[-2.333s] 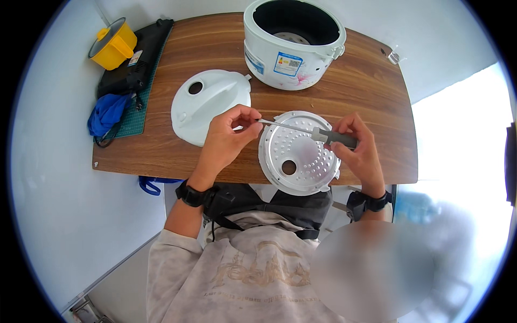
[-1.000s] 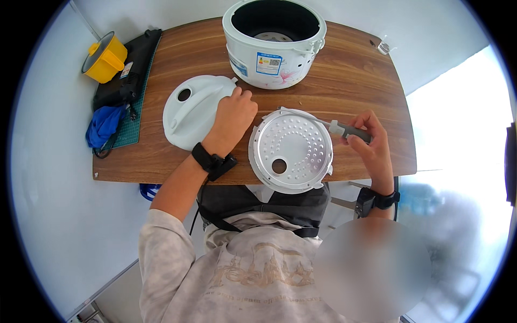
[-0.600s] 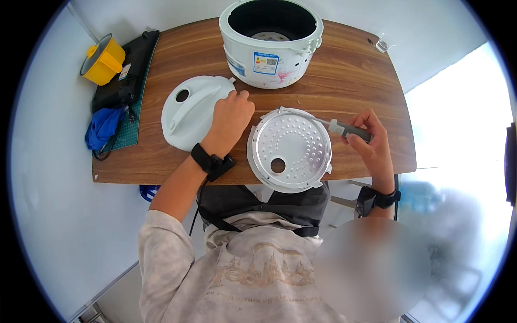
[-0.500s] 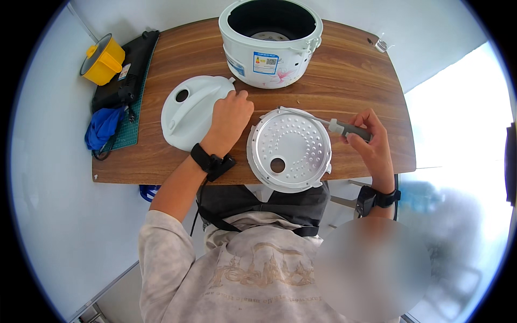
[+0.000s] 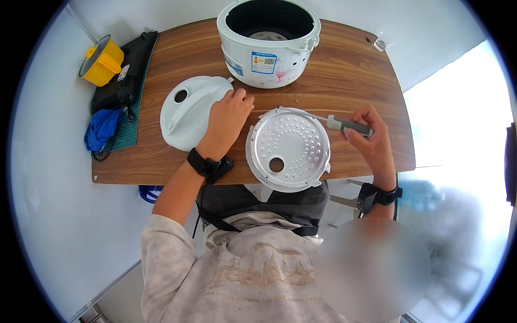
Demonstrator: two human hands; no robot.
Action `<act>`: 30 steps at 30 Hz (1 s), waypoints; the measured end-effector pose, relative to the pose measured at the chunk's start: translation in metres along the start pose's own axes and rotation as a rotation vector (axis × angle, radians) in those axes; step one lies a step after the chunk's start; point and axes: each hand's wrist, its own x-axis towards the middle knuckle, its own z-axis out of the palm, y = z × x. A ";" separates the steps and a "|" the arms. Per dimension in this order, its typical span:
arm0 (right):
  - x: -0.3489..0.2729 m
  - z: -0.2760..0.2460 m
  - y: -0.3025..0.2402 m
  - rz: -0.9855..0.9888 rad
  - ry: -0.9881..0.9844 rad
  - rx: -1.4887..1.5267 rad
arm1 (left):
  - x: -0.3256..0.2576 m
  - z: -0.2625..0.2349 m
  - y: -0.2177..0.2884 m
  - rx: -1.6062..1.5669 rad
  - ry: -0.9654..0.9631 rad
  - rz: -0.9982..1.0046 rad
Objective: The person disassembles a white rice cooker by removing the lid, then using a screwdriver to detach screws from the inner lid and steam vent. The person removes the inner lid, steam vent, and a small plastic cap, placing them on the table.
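Head view, me standing by: hands well apart. Right hand (image 5: pixel 369 134) is wrapped round the grey handle of the screwdriver (image 5: pixel 350 126), shaft running left over the far rim of the metal plate (image 5: pixel 290 142); can't tell if the tip touches. Left hand (image 5: pixel 227 116) is curled by the right side of the white lid (image 5: pixel 188 110); grip hidden, can't tell if it holds anything.

Progress: lid off the cooker body (image 5: pixel 265 60), plate and lid apart. Unjoined as it lies: all three.

Plate sits right of the lid, near rim past the table (image 5: pixel 355 81) edge. Round, silvery, dimpled, dark hole near-left, tabbed rim.
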 end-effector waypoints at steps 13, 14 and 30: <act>0.043 0.025 -0.055 -0.225 0.016 -0.228 | -0.024 0.008 0.029 -0.577 -0.174 -0.226; 0.046 0.027 -0.057 -0.242 -0.005 -0.231 | -0.025 0.009 0.030 -0.594 -0.182 -0.231; 0.074 0.050 -0.064 -0.287 -0.127 -0.390 | -0.032 0.014 0.018 -0.764 -0.198 -0.230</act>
